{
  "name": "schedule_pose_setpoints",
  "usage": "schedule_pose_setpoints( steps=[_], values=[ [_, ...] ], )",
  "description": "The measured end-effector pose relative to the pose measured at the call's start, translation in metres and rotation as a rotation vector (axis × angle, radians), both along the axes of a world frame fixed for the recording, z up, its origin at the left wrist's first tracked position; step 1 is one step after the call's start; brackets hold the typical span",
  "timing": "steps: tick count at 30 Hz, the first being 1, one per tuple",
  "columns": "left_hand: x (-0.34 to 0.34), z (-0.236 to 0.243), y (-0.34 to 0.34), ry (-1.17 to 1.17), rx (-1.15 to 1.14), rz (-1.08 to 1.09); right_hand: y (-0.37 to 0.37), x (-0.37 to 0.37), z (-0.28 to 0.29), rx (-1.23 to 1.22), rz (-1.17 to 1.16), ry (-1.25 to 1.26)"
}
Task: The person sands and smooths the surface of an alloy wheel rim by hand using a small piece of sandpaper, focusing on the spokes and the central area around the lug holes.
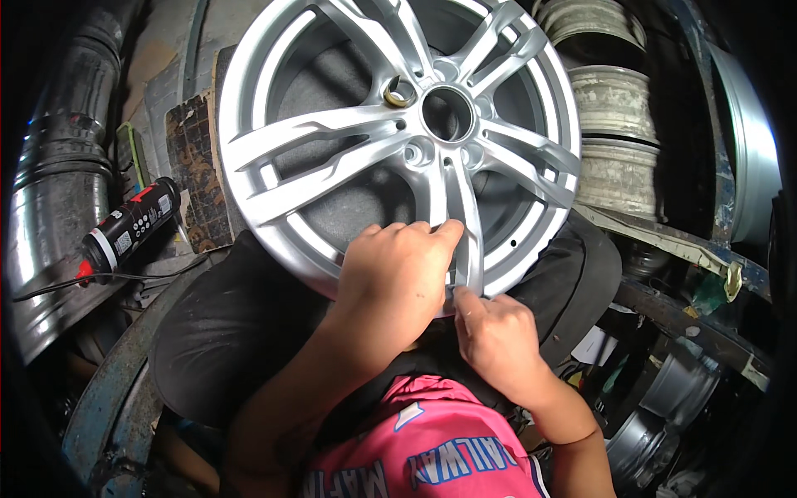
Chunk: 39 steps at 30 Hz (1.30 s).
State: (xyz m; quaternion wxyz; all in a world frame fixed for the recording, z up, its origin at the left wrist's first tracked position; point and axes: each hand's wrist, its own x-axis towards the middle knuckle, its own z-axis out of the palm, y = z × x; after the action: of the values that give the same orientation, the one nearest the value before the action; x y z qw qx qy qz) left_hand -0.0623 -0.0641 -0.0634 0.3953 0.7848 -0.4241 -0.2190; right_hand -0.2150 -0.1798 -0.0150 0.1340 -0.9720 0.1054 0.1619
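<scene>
A silver alloy wheel (324,133) with split spokes leans across my lap, its face toward me. My left hand (394,274) is closed over the lower spoke, knuckles up; its fingertips are hidden behind the hand. Just right of it and lower, my right hand (501,336) has its fingers curled, with thumb and forefinger pressed together at the wheel's near edge. What lies in that pinch, if anything, is too small to make out. A brass-coloured ring (399,93) sits in one of the bolt holes beside the round centre hole.
On the left a black spray can (133,224) with a red tip lies near a thin cable and large metal cylinders (62,183). Worn wheels (616,100) are stacked at right beside a blue metal rack (722,183). More wheels (681,386) lie lower right.
</scene>
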Motion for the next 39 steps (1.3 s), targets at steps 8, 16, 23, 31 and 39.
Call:
schedule_pose_setpoints(
  steps=[8,16,23,31,39],
  values=[
    [0.001,0.001,0.001,0.0,0.047,-0.023,-0.004,0.005,0.004,0.017,0.043,0.025],
    [0.001,0.0,0.001,0.0,0.05,-0.024,-0.005,0.008,0.009,-0.014,0.072,0.061],
    [-0.001,-0.003,0.001,-0.034,0.08,-0.053,-0.009,0.008,0.007,0.006,0.067,0.097],
    [-0.003,-0.003,0.006,-0.102,0.173,-0.177,-0.01,0.013,0.004,0.081,0.052,0.049],
    [-0.001,0.0,0.008,0.019,0.225,-0.295,-0.009,0.014,0.005,0.067,0.047,0.065]
  ],
)
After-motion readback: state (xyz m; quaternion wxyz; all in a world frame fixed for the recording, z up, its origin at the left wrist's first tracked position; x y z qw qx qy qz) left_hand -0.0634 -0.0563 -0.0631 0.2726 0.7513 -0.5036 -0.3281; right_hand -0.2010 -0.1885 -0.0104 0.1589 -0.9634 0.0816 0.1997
